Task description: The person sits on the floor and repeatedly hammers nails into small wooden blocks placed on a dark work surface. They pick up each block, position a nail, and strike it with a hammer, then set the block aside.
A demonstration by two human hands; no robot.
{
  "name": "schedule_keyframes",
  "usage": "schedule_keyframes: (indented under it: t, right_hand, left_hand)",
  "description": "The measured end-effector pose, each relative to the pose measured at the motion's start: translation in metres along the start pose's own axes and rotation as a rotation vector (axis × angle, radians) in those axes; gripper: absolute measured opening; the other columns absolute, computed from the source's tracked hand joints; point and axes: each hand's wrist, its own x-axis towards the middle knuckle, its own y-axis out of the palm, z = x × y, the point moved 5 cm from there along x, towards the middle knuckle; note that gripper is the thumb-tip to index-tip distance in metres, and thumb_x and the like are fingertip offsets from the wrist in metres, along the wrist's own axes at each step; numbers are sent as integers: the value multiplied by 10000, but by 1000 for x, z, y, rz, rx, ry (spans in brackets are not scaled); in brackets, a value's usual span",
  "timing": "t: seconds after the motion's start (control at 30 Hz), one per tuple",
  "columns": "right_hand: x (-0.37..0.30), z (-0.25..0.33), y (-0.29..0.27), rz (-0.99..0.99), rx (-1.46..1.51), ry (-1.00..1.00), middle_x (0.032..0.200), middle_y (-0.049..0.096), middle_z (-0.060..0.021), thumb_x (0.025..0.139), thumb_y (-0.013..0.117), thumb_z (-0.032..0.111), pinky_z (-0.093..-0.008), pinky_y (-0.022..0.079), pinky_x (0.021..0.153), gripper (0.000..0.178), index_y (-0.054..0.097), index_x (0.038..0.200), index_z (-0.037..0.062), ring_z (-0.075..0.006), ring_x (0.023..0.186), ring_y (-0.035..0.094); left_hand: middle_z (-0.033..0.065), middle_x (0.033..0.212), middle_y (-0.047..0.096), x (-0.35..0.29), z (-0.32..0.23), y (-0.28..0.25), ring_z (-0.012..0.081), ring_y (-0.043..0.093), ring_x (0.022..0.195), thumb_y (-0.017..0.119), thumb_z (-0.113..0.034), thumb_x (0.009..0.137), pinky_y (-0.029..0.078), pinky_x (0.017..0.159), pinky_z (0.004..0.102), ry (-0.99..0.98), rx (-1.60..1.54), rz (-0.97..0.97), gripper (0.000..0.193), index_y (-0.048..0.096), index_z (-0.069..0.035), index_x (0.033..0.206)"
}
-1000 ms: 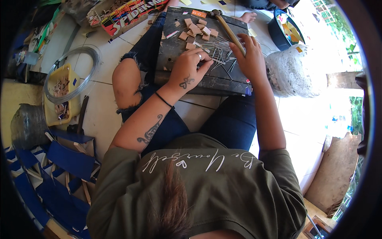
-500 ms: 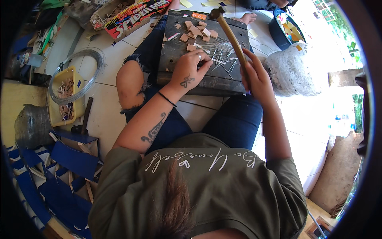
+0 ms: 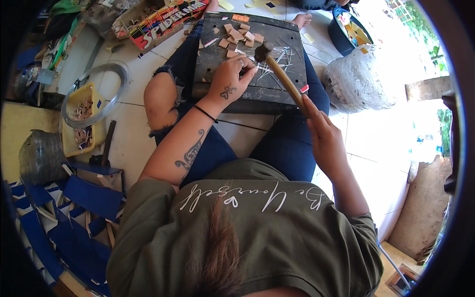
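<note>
My right hand (image 3: 326, 136) is closed around the wooden handle of a hammer (image 3: 287, 81). The hammer's dark head hangs just beside the fingertips of my left hand (image 3: 230, 79). Those left fingers are pinched together low over a dark, worn work block (image 3: 205, 59); what they hold is too small to make out. Thin metal wire pieces (image 3: 282, 59) lie scattered to the right of the hammer head. Beyond my left hand sits a loose heap of small brown wooden squares (image 3: 237, 35).
At left, a coil of wire (image 3: 123, 74) rests over a yellow tray (image 3: 101, 131) of small scraps. Blue-covered pieces (image 3: 91, 198) are piled at lower left. A printed cardboard box (image 3: 168, 27) stands far left. A dark basin (image 3: 336, 37) and a bulky wrapped bundle (image 3: 358, 81) are at right.
The hammer head has swung down and toward me, from above the block's far edge to beside my left fingertips. My right hand has dropped nearer; my left hand stays pinched almost in place.
</note>
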Motion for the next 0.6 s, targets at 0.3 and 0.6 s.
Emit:
schedule_keyframes:
  t: [0.3,0.6]
  right_hand:
    - [-2,-2,2,-21,18,-28,873,570,-146,951,520,39,-436,480,637,548,422,1470,184,-349,708,619]
    - [-3,-6,1,-96,60,-62,857,567,-150,955,516,35,-422,482,641,536,427,1467,170,-337,697,618]
  left_hand:
    - [140,775,624,1,1,0,322,608,690,678,-60,832,470,620,376,-10,18,37,98,613,4,796]
    - [140,774,618,1,0,-1,316,617,700,682,-58,828,478,633,370,6,18,20,102,618,9,787]
